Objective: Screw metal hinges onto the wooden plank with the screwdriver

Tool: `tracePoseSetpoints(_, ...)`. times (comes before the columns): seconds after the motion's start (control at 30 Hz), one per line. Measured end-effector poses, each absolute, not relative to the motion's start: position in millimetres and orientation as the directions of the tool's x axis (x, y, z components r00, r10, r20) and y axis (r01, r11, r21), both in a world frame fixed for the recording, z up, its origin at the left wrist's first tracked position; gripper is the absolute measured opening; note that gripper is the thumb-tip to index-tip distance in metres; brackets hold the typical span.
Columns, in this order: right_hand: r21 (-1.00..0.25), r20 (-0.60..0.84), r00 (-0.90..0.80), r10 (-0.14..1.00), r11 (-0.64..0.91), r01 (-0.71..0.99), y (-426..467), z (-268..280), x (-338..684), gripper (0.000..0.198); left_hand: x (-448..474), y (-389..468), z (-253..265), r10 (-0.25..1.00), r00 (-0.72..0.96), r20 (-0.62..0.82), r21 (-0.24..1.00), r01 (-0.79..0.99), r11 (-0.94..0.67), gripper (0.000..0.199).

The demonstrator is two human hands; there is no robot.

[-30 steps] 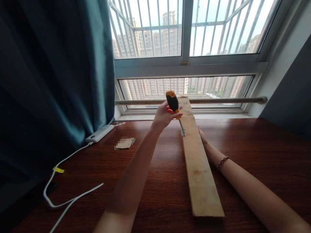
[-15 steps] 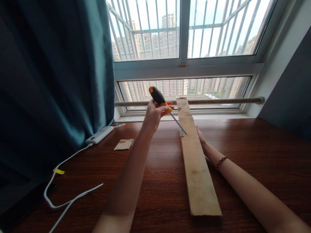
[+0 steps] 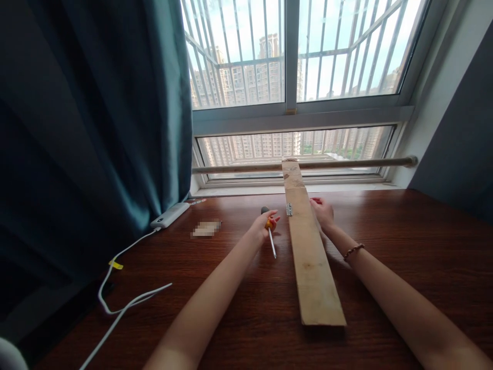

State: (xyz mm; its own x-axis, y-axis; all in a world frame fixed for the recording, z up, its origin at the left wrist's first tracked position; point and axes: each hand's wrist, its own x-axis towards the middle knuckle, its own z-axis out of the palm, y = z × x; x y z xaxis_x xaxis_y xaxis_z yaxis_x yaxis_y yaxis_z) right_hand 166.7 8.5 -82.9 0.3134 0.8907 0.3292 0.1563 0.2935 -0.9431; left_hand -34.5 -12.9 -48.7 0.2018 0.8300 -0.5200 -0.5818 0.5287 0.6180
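My left hand (image 3: 268,222) is closed around the black and yellow handle of a screwdriver (image 3: 272,242). The shaft points down toward me, left of a long pale wooden board (image 3: 311,262) and apart from it. A small metal hinge (image 3: 289,209) sits on the board's left edge. Just past the opposite edge is my right hand (image 3: 322,211), its fingers curled close to the board. The board's edge partly covers that hand, so what the fingers hold, if anything, cannot be made out.
A small pale piece (image 3: 207,228), blurred out, lies on the brown table (image 3: 239,308). Farther left are a white power bank (image 3: 170,215) and its white cable (image 3: 127,308). A dark curtain (image 3: 154,103) hangs at the left. Behind the board, a horizontal rail (image 3: 354,163) crosses the window.
My left hand has lowered the screwdriver from above the hinge to beside the board, and its tip now points toward me. More of my right hand shows, with its fingers curled.
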Motion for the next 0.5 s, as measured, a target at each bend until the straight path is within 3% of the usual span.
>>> tracePoseSetpoints(0.07,-0.906,0.406,0.307,0.861,0.336,0.257,5.8,-75.7,168.6,0.032,-28.7,-9.3,-59.2,0.821,0.229,-0.523,0.618,-0.561,0.550,0.023)
tracePoseSetpoints(0.2,-0.689,0.537,-0.041,0.843,0.466,0.556,-5.2,-63.3,161.5,0.025,-17.4,-3.9,-71.0,0.818,0.293,-0.495,0.616,-0.546,0.569,0.026)
tracePoseSetpoints(0.3,-0.545,0.559,-0.146,0.817,0.494,0.678,-10.4,-60.6,156.0,0.023,-13.4,-4.0,-76.9,0.823,0.319,-0.469,0.622,-0.543,0.565,0.023)
tracePoseSetpoints(0.5,-0.541,0.549,-0.140,0.824,0.478,0.692,-9.8,-64.4,155.3,0.018,-16.1,-7.3,-75.3,0.873,0.320,-0.369,0.683,-0.544,0.488,0.014)
